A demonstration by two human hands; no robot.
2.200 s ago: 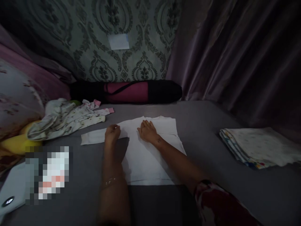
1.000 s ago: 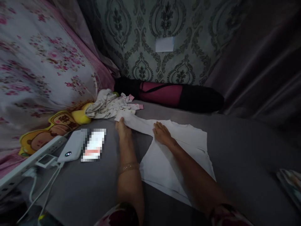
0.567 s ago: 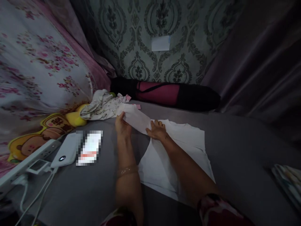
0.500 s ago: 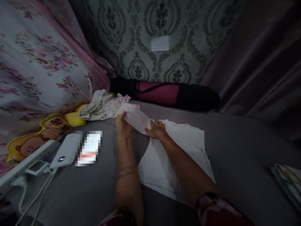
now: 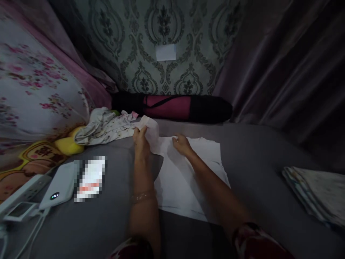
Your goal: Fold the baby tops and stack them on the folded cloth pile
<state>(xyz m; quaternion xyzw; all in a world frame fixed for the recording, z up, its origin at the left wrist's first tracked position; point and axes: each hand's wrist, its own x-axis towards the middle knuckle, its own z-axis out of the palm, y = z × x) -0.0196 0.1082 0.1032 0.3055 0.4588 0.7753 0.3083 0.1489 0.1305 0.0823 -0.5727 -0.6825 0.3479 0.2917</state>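
- The left hand (image 5: 140, 138) has its grip closed on the sleeve (image 5: 151, 131) of the white garment (image 5: 188, 172), lifting it off the bed (image 5: 256, 151).
- The right hand (image 5: 182, 144), grip open and holding nothing, presses flat on the garment at 3 o'clock from the left hand.
- The garment lies spread at the bed's centre.
- At 9 o'clock, a yellow cushion (image 5: 37, 154) carries red characters, too blurred to read.
- The power bank (image 5: 58, 185) at 8 o'clock shows a small lit mark.
- The wall label (image 5: 165, 52) at 12 o'clock looks blank.
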